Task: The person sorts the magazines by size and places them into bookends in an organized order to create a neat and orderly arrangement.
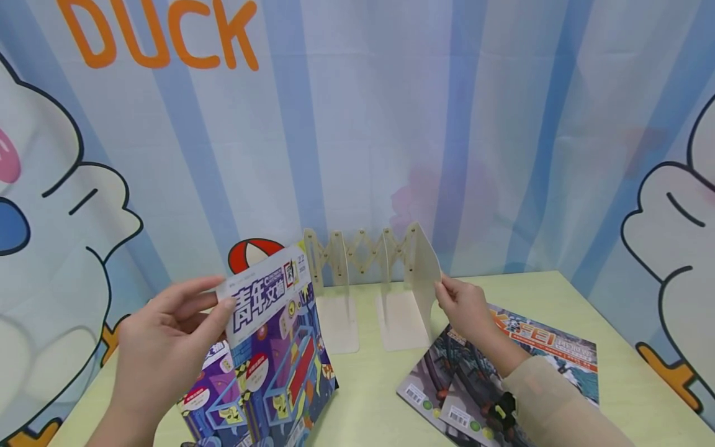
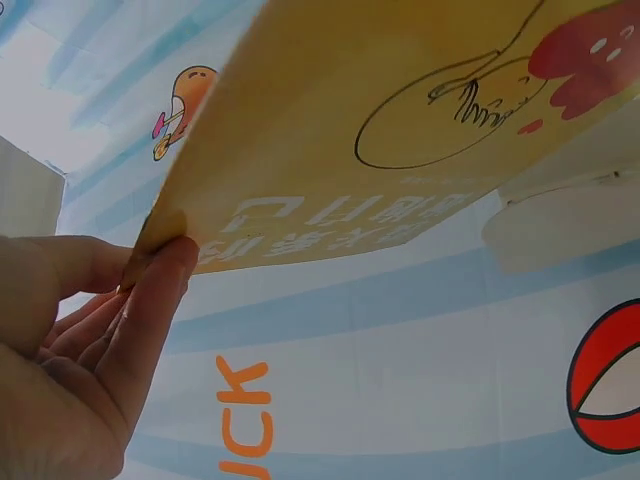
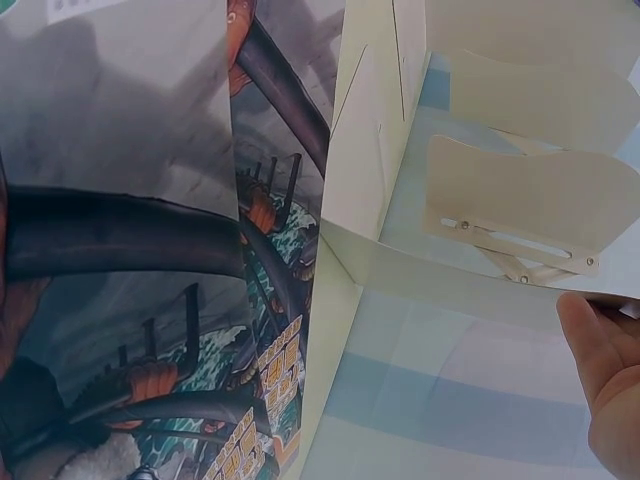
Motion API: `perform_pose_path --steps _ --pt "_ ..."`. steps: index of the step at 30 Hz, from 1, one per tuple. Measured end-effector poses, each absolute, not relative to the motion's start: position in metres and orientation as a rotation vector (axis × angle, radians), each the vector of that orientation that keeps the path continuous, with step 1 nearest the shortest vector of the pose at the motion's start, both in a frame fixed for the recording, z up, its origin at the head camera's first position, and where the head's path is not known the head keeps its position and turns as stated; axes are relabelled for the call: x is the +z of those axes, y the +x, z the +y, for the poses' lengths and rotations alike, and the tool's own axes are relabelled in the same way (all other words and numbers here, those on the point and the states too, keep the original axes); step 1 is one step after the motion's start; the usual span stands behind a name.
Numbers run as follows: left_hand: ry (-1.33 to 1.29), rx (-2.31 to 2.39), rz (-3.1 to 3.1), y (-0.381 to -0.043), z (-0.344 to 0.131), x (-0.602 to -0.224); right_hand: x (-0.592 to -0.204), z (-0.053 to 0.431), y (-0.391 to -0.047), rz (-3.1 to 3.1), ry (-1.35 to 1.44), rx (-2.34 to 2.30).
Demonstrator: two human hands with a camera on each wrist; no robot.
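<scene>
My left hand (image 1: 167,341) pinches the upper left corner of a magazine (image 1: 285,372) with a purple, colourful cover, held upright and tilted. In the left wrist view, its yellow back (image 2: 310,130) shows above the thumb and fingers. A cream expandable bookend (image 1: 422,279) with crossed, riveted links stands toward the back of the table. At its right end plate, my right hand (image 1: 466,307) pinches the outer edge. The right wrist view shows that hand (image 3: 615,375) at the plate's rim and the inner dividers (image 3: 530,185) beyond. The held magazine overlaps the bookend's left end in the head view.
Another purple magazine (image 1: 215,397) lies at the left, partly hidden behind the held one. On the right, dark-covered magazines (image 1: 564,354) lie overlapped beneath my right forearm. A striped cartoon cloth (image 1: 368,136) hangs behind the pale green table (image 1: 525,288).
</scene>
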State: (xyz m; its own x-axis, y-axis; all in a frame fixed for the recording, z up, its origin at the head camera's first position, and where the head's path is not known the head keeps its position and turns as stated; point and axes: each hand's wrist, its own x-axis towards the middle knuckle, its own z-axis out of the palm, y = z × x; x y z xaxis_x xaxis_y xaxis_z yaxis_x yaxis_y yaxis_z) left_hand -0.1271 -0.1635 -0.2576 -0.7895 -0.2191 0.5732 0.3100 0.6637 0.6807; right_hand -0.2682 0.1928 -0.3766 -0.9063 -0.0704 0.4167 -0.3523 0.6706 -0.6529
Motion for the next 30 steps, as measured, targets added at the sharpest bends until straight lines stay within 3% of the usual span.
perform_pose_path --steps 30 --pt "-0.147 -1.151 -2.141 -0.149 -0.146 -0.275 -0.381 0.194 -0.270 -2.518 0.338 1.105"
